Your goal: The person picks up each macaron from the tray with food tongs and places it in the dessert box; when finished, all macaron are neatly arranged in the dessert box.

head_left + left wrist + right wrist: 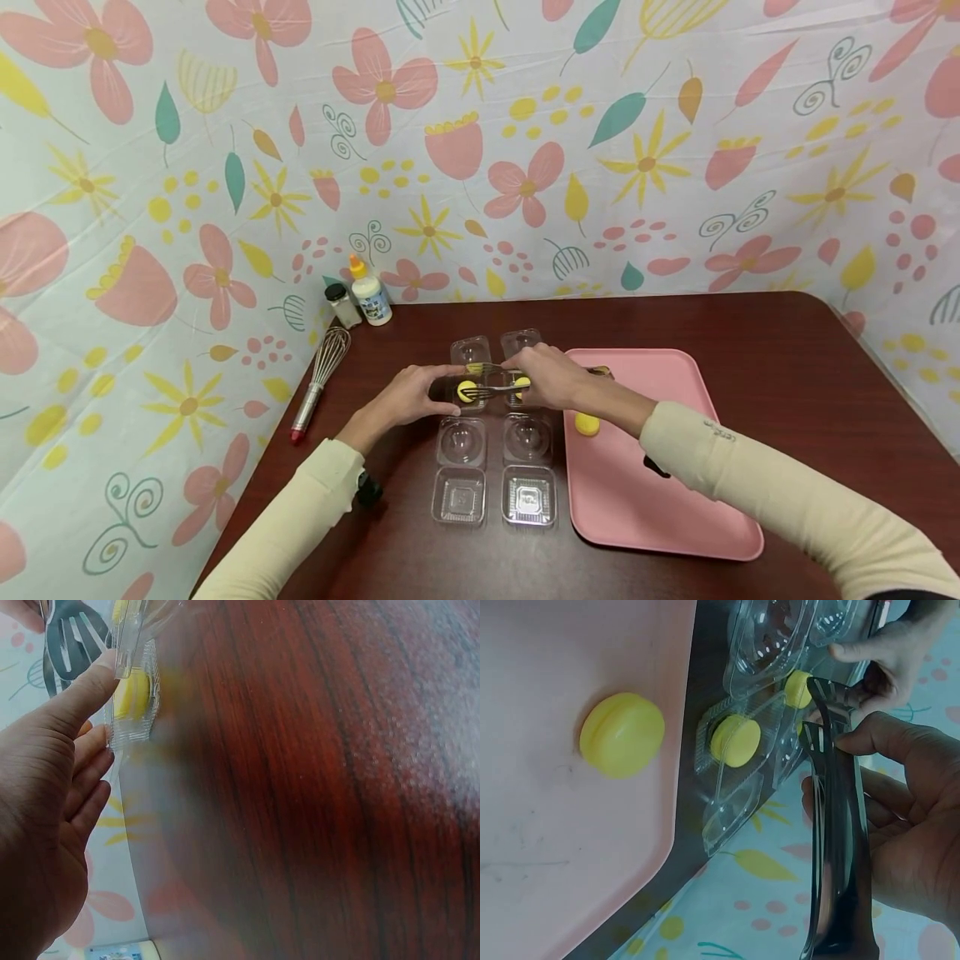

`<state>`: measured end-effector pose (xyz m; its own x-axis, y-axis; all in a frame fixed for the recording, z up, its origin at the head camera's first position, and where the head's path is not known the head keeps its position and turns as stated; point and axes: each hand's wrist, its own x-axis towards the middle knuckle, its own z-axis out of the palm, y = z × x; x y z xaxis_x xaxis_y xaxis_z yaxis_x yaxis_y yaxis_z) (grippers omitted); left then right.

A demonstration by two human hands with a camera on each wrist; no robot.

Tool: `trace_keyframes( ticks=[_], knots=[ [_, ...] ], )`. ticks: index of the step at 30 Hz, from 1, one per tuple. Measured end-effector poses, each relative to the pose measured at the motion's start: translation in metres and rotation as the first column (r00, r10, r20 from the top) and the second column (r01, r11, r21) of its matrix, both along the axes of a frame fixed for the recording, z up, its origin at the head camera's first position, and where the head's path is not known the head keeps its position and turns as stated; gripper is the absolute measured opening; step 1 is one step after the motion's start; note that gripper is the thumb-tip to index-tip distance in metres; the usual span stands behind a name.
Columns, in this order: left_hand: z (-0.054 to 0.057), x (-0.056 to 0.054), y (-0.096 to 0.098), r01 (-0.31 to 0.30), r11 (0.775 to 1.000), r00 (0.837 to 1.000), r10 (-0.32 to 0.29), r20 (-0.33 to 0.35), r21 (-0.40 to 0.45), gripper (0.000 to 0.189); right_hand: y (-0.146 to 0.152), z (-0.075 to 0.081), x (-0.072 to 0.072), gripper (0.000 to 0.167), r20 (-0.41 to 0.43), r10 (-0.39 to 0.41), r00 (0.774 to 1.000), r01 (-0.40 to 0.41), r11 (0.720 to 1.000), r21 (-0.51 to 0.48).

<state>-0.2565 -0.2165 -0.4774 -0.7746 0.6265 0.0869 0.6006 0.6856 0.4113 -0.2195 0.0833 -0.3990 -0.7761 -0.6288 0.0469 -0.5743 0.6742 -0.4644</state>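
Observation:
My left hand holds the edge of a clear plastic container between thumb and fingers. A yellow macaron sits in that container. In my right hand are metal tongs with slotted, fork-like ends, gripped between thumb and fingers. Their tips reach over the left container, spread apart around its macaron in the head view. Just right of it, a second open container bears another macaron, partly hidden behind my right hand in the head view.
One more yellow macaron lies on the pink tray at right. Nearer me stand two open containers, a left one and a right one. A whisk, a black-capped jar and a glue bottle line the left side.

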Motion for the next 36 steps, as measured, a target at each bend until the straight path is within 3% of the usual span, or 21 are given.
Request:
trace_keyframes(
  ticks=[6, 13, 18, 23, 30, 36],
  knots=[
    [0.001, 0.000, 0.000, 0.003, 1.000, 1.000, -0.003, 0.009, -0.014, 0.073, 0.015, 0.007, 0.000, 0.064, 0.033, -0.013, 0.999, 0.013, 1.000, -0.005],
    [0.004, 0.001, 0.001, 0.012, 0.999, 1.000, -0.012, -0.004, -0.034, 0.073, 0.039, 0.017, 0.000, 0.063, -0.026, -0.038, 0.999, 0.038, 0.999, -0.008],
    [0.006, 0.002, 0.003, 0.006, 0.999, 1.000, -0.006, 0.002, -0.054, 0.074, 0.058, 0.021, 0.001, 0.065, 0.031, -0.069, 0.997, 0.071, 0.996, -0.057],
    [0.008, 0.003, 0.003, 0.001, 0.998, 1.000, 0.000, 0.022, -0.060, 0.077, 0.080, 0.025, 0.004, 0.066, -0.019, -0.090, 0.996, 0.088, 0.993, -0.082],
    [0.014, 0.005, 0.003, 0.013, 0.999, 0.999, -0.014, -0.039, -0.030, 0.079, 0.112, 0.028, 0.016, 0.066, -0.028, -0.124, 0.992, 0.121, 0.987, -0.103],
    [0.026, 0.010, 0.008, 0.038, 0.999, 0.996, -0.038, -0.077, -0.008, 0.082, 0.143, 0.020, 0.028, 0.065, -0.041, -0.125, 0.991, 0.118, 0.982, -0.148]
  ],
)
